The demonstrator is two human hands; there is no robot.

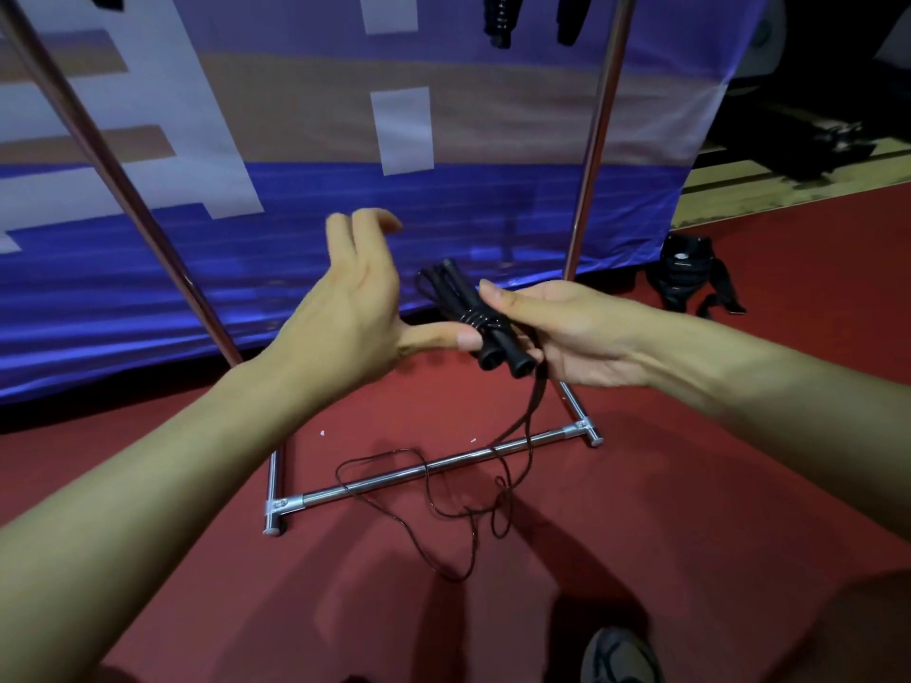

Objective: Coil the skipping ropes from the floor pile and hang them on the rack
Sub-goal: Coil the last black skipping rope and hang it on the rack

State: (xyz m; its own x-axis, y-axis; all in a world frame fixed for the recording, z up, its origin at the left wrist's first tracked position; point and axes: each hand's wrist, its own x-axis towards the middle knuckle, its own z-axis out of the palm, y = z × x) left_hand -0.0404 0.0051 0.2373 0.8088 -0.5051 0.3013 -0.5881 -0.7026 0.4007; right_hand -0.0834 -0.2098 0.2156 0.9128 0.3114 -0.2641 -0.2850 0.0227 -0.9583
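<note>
My right hand [557, 332] grips a black skipping rope bundle [480, 327]: two handles side by side with several turns of cord wound round them. The loose cord [443, 490] trails down from the bundle onto the red floor and across the rack's base bar. My left hand [355, 313] is beside the bundle with fingers spread and raised. Its thumb touches the handles from the left. The metal rack [434, 465] stands just beyond my hands, its two uprights rising left and right. Coiled black ropes [503, 17] hang from the rack at the top edge.
A blue, white and tan banner [345, 140] hangs behind the rack. A black strap bundle [690, 278] lies on the floor to the right. My shoe [616, 653] shows at the bottom. Wooden flooring [788, 189] begins at the far right.
</note>
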